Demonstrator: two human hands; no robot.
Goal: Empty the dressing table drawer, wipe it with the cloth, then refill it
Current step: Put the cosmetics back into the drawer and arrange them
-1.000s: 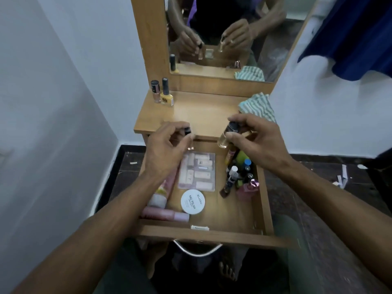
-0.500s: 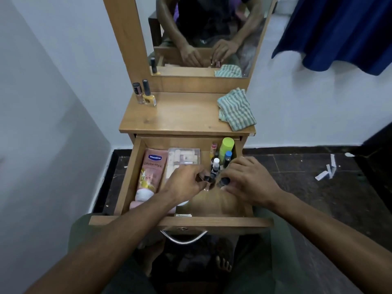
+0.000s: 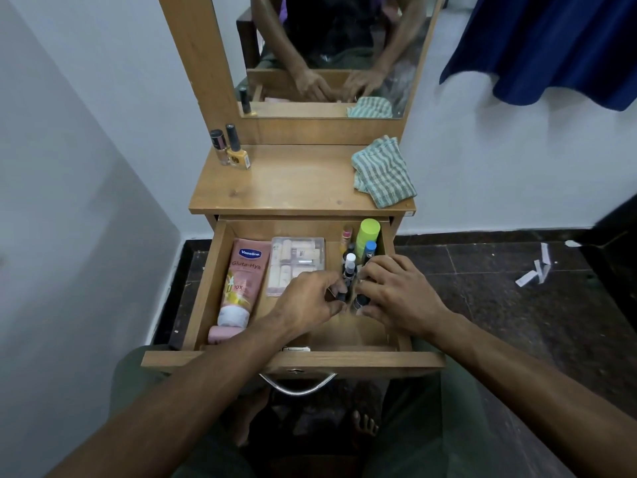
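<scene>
The wooden drawer (image 3: pixel 293 363) of the dressing table stands pulled out. Inside lie a pink Vaseline tube (image 3: pixel 241 281), a clear plastic box (image 3: pixel 296 260) of small items, and upright bottles at the right, among them a green-capped bottle (image 3: pixel 368 232) and a blue-capped one (image 3: pixel 370 249). My left hand (image 3: pixel 306 301) pinches a small dark-capped bottle (image 3: pixel 341 297) low in the drawer. My right hand (image 3: pixel 396 291) grips another small dark-capped bottle (image 3: pixel 360 301) beside it. The striped green cloth (image 3: pixel 382 172) lies on the tabletop's right side.
Two nail polish bottles (image 3: pixel 231 150) stand at the tabletop's back left, below the mirror (image 3: pixel 331 56). White walls close in on the left and behind. A blue fabric (image 3: pixel 551 46) hangs at upper right. Paper scraps (image 3: pixel 534 270) lie on the dark floor.
Both hands, each holding a small bottle, came down from above the tabletop's front edge into the drawer. They now hold the bottles low, next to the upright bottles.
</scene>
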